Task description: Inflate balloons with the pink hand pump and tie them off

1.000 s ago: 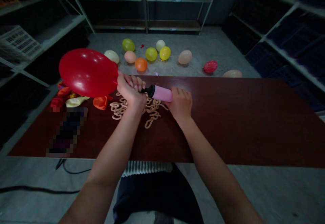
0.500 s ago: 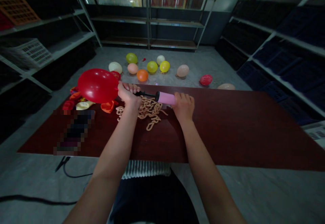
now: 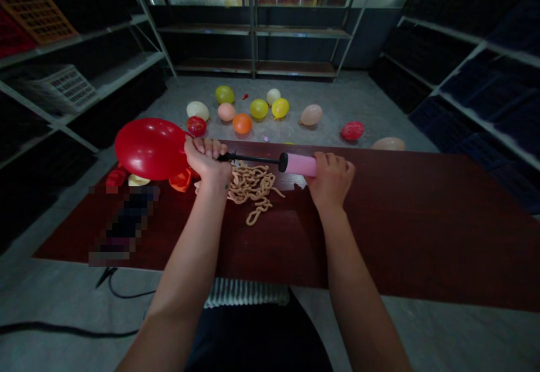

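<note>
A large inflated red balloon [image 3: 149, 148] hangs over the table's left part, its neck at my left hand [image 3: 205, 155]. The fingers of that hand are wrapped round the neck and the black end of a hand pump. My right hand [image 3: 331, 178] grips the pink barrel of the pump [image 3: 300, 165], with the black rod showing between the two hands. Under the rod a heap of tan twisted balloons or cord [image 3: 251, 183] lies on the table. Uninflated orange balloons [image 3: 181, 180] rest beneath the red one.
The dark red table [image 3: 400, 214] spans the view. A blurred dark object [image 3: 129, 220] lies on its left. Several inflated balloons, one of them orange [image 3: 242, 124], sit on the floor beyond. Shelves [image 3: 301, 32] stand behind and at both sides.
My right hand has moved right with the pink barrel, and more of the black rod shows. My left hand and the red balloon have shifted slightly left. The camera view has shifted a little.
</note>
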Demonstrator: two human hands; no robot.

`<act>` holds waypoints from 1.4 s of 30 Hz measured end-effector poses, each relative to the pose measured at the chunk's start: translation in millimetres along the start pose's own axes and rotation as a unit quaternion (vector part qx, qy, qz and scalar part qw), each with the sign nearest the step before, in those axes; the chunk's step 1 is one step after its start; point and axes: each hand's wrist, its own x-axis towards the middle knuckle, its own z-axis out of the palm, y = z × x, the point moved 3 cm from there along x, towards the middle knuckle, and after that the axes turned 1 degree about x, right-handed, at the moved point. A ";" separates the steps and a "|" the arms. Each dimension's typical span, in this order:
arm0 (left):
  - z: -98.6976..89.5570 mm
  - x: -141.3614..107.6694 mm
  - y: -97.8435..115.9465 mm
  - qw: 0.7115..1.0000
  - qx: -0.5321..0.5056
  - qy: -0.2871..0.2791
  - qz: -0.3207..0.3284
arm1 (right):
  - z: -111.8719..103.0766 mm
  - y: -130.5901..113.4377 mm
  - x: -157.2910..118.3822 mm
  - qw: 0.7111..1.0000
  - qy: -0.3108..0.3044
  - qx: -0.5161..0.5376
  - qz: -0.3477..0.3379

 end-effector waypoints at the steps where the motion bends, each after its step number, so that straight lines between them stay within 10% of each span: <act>1: -0.2 -0.4 -0.9 1.000 0.005 0.003 -0.001 | 0.0 -1.3 -0.2 1.000 -0.005 0.003 0.004; 22: 8.9 -25.8 -35.3 0.998 0.040 -0.043 -0.036 | 13.8 -53.5 -12.0 0.994 -0.041 0.080 -0.063; 42: 8.4 -7.7 11.6 0.999 0.044 -0.024 0.020 | -7.9 9.0 2.3 0.998 0.060 0.022 0.013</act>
